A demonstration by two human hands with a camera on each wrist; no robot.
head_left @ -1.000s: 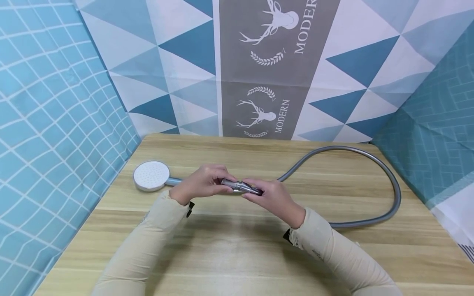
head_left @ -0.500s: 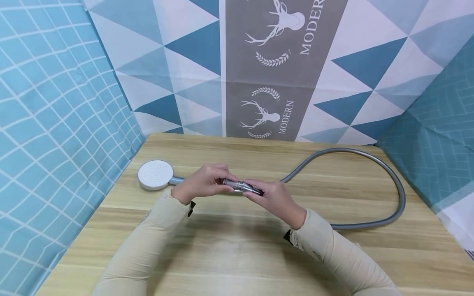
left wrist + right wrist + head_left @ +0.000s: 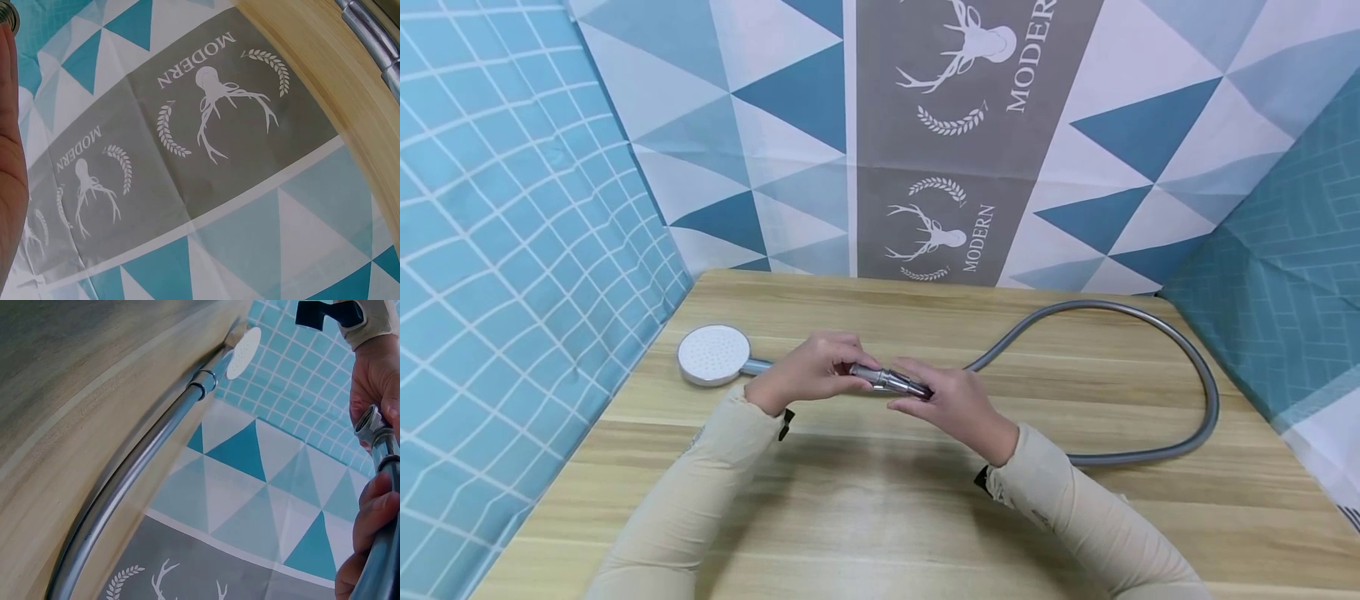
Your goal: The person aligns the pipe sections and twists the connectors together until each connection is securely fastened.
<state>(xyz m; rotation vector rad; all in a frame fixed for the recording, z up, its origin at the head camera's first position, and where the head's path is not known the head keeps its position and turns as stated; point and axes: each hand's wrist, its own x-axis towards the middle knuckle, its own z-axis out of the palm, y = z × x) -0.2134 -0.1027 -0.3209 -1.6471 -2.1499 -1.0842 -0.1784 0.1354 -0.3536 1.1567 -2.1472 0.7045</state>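
A handheld shower head (image 3: 713, 354) with a round white face lies on the table at the left, its chrome handle joined to a grey metal shower hose (image 3: 1212, 392). Above the table's middle, my left hand (image 3: 808, 371) pinches the silver end fitting (image 3: 880, 378) at the hose's free end. My right hand (image 3: 958, 404) curls its fingers round the hose just behind that fitting, with thumb and forefinger spread apart. The right wrist view shows the fitting's open ring (image 3: 370, 425) beside the left fingers. In the left wrist view only an edge of the ring (image 3: 9, 17) shows.
The wooden table (image 3: 865, 533) carries the hose, which loops wide to the right. A blue grid-patterned sheet (image 3: 512, 250) bounds the left side, a triangle-patterned sheet (image 3: 797, 100) the back, and a teal sheet (image 3: 1300, 242) the right.
My right thumb and forefinger have spread slightly apart at the fitting. The left hand keeps its pinch. The head view has shifted a little; the shower head stays put.
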